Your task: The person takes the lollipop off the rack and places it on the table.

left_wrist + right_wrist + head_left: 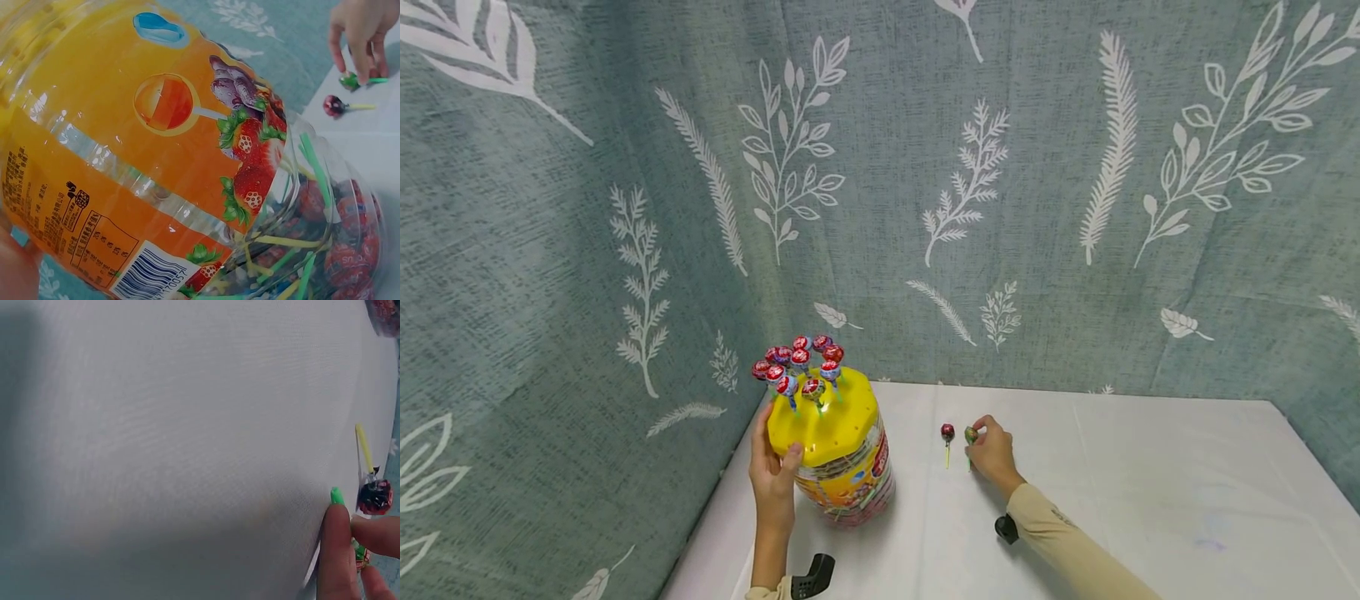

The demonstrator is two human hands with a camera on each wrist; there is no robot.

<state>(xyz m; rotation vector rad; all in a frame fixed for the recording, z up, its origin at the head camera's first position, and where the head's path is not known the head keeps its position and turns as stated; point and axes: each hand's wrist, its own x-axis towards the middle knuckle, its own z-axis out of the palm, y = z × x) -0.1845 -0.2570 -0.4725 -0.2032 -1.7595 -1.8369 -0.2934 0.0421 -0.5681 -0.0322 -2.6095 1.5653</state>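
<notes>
A large clear jar (853, 483) with a yellow lid (850, 429) stands on the table, tilted a little in the head view. Several wrapped lollipops (801, 358) stick up from holes in the lid. My left hand (772, 475) grips the jar at the lid's edge, thumb in front and fingers round the left side. To the right, my right hand (992, 454) pinches a green-wrapped lollipop (971, 435) with a green stick, low over the table. Beside it lies a dark red lollipop (947, 432) with a yellow stick. Through the jar's wall (312, 237), more lollipops show.
The white-covered table (1112, 483) reaches back to a grey-green leaf-patterned curtain (880, 208), which also runs down the left side close to the jar. Black wrist cameras sit on both of my wrists.
</notes>
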